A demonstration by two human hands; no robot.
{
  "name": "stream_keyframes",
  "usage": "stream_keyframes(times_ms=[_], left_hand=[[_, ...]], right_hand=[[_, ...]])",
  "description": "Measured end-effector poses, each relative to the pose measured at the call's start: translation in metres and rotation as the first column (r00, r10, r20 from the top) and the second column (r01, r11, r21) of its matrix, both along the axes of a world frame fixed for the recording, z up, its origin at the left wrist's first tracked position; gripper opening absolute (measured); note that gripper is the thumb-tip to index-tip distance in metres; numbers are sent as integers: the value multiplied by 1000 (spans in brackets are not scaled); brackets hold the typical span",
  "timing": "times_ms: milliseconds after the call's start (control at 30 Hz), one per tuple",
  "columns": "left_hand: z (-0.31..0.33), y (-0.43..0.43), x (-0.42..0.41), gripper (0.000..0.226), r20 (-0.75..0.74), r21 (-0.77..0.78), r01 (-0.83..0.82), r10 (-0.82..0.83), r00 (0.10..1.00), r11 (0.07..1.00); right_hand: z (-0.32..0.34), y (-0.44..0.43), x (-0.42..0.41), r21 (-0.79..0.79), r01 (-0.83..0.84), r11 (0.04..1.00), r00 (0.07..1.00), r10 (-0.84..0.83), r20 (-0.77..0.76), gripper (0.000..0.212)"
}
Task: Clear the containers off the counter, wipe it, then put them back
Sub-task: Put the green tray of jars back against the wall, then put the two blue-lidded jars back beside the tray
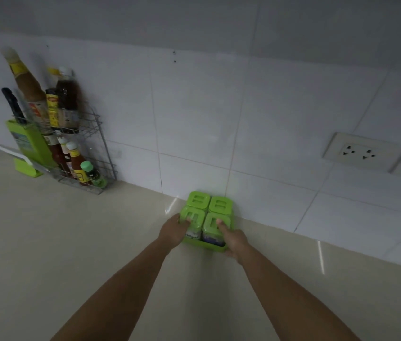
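Head: bottle labels [52,110] unreadable.

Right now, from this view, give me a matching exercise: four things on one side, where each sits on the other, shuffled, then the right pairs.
Things:
1. green jar set
2. knife block
3. wire rack
4. wall sockets

Places:
A. on the tiled wall, right
B. between left hand and right hand
C. far left, left of the rack
D. against the wall, holding bottles

Pairs: 1-B, 2-C, 3-D, 4-A
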State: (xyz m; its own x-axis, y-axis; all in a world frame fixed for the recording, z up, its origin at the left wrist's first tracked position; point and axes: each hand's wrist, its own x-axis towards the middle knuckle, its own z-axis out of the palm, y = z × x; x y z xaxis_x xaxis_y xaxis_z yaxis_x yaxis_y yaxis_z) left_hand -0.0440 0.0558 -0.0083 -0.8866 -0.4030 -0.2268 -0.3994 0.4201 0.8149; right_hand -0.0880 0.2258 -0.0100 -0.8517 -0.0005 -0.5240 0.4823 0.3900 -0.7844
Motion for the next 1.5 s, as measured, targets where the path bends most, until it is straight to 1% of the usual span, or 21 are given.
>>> stream_keyframes(times_ms=[33,67,100,133,167,200,233,300,367,433,567,633,700,767,867,933,1000,1067,1167,1333,1500], left_hand=[[6,4,5,45,35,-65,19,-16,999,998],[10,8,9,50,66,-135,36,-27,997,990],[14,12,14,57,91,-218,57,-38,995,974],[18,16,19,62,112,-293,78,-47,993,953],[23,22,26,66,108,-356,96,-60,992,930],[27,27,32,68,95,-390,110,-79,992,914],[32,35,39,68,75,-407,124,-103,992,905],[41,52,50,66,51,-428,168,-162,985,888],[47,72,64,64,57,-459,235,-235,970,857],[50,94,81,63,69,-496,296,-302,951,817],[49,143,116,63,123,-576,418,-431,894,703],[48,170,131,67,171,-573,490,-489,856,657],[48,198,143,70,227,-530,579,-554,801,619],[50,229,155,74,247,-489,647,-618,746,585],[57,281,176,81,251,-374,752,-722,645,543],[60,316,191,84,254,-302,817,-785,565,491],[61,351,206,86,249,-249,862,-831,497,441],[61,384,219,85,240,-214,889,-861,449,404],[61,424,236,81,226,-211,906,-883,411,367],[59,467,252,78,230,-191,923,-898,374,335],[56,485,259,76,256,-253,910,-884,390,328]], right_hand=[[4,4,5,66,-51,996,998,54,-34,75],[10,10,11,171,-114,979,989,129,-78,77],[15,18,16,311,-171,935,969,217,-121,79],[22,26,23,465,-215,859,935,319,-157,80],[28,35,29,607,-237,759,885,426,-187,81],[34,44,37,706,-242,665,834,515,-199,82],[38,54,43,768,-240,594,792,577,-199,84],[45,74,55,836,-235,496,749,640,-170,86],[51,97,70,872,-225,435,737,661,-140,86],[57,121,86,891,-218,397,738,665,-116,87],[68,179,123,905,-197,376,778,622,-89,89],[73,211,142,909,-177,377,805,587,-87,88],[77,245,161,916,-151,372,835,545,-84,88],[83,282,181,918,-140,372,869,490,-66,86],[91,337,212,916,-146,373,911,412,-23,84],[94,372,233,918,-137,373,932,363,-8,82],[95,403,253,915,-131,381,946,324,0,81],[95,430,271,913,-133,386,957,290,17,80],[94,460,292,919,-126,373,968,247,32,76],[85,494,317,907,-142,397,977,203,65,68],[76,514,330,870,-153,468,985,146,95,69]])
